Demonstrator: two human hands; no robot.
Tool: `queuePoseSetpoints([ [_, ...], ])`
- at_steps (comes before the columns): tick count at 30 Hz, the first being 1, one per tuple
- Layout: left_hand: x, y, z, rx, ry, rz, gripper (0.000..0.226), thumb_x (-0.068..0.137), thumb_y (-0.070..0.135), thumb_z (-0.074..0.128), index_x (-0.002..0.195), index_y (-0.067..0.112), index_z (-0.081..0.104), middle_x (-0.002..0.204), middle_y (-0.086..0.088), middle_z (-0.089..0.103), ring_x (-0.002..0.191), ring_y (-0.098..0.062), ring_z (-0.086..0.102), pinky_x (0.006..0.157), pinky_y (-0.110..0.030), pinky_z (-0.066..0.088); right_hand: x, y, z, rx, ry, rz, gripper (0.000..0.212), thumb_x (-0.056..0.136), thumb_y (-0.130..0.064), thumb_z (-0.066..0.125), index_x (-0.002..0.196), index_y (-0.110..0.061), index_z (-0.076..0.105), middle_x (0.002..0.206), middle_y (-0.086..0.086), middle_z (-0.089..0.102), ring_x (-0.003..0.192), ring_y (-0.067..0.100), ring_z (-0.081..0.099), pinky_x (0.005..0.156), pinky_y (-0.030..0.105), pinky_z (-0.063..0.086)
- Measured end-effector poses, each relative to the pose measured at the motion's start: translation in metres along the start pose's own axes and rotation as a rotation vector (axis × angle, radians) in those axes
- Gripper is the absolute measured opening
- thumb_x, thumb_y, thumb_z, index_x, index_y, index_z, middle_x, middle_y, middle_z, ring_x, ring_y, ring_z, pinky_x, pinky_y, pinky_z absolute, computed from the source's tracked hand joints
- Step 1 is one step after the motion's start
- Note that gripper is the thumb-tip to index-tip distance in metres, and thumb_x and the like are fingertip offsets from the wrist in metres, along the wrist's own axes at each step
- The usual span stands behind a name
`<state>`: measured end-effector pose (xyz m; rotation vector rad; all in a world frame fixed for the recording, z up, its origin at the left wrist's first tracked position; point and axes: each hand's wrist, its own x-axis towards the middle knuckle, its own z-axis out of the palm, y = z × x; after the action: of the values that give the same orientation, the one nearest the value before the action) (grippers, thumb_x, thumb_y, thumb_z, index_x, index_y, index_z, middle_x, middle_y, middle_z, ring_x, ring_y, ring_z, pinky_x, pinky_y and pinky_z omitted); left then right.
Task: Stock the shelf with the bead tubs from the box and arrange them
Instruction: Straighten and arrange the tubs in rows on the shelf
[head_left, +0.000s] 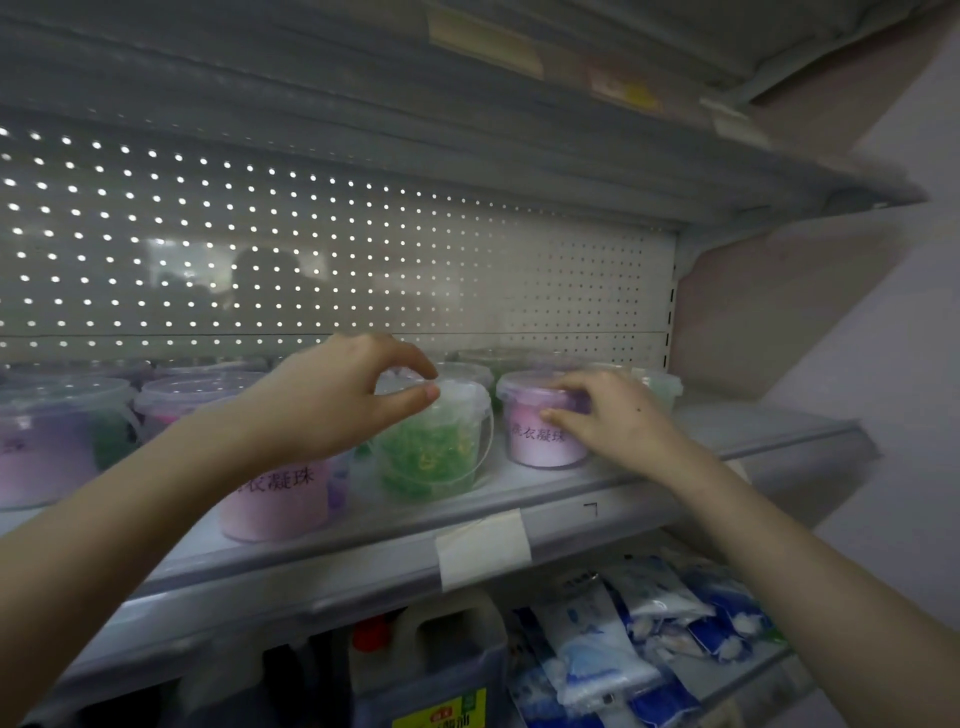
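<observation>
On the shelf, left hand fingers pinch the green tub lid; right hand fingers clasp the pink tub.

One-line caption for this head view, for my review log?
Left hand pinches the green tub's lid while the right hand grips a pink tub on the shelf.

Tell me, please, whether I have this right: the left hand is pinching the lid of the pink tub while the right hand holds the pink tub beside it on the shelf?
Not quite. In the head view, the left hand is pinching the lid of the green tub, not a pink one. The rest holds: the right hand grips the pink tub beside it on the shelf.
</observation>
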<state>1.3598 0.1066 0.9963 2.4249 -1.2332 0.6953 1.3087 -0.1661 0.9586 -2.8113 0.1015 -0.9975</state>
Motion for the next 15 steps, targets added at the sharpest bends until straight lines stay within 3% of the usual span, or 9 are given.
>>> queuePoseSetpoints([
  [7,0.017,0.007,0.014,0.024,-0.096,-0.042,0.035,0.087,0.054,0.048,0.116,0.038,0.058,0.126,0.013,0.058,0.108,-0.014,0.058,0.092,-0.039,0.047,-0.003,-0.003,-0.003,0.169,-0.027,0.016,0.048,0.076,-0.05,0.07,0.118,-0.026,0.066,0.119,-0.01,0.065,0.112,0.01,0.057,0.098,0.034,0.046],
  [11,0.023,0.006,0.017,0.06,-0.125,-0.08,0.035,0.088,0.053,0.049,0.118,0.038,0.057,0.123,0.012,0.058,0.112,-0.013,0.056,0.09,-0.035,0.046,0.012,0.012,-0.031,0.378,0.038,0.078,0.029,0.088,-0.038,0.062,0.11,-0.021,0.068,0.103,-0.013,0.064,0.096,0.002,0.057,0.088,0.02,0.043],
  [15,0.025,0.003,0.013,0.085,-0.158,-0.107,0.038,0.086,0.057,0.047,0.118,0.039,0.057,0.12,0.017,0.058,0.107,-0.009,0.057,0.09,-0.034,0.047,0.061,0.042,-0.033,0.161,0.016,0.157,0.026,0.088,-0.03,0.064,0.109,-0.015,0.068,0.11,0.001,0.067,0.098,0.012,0.059,0.088,0.029,0.047],
])
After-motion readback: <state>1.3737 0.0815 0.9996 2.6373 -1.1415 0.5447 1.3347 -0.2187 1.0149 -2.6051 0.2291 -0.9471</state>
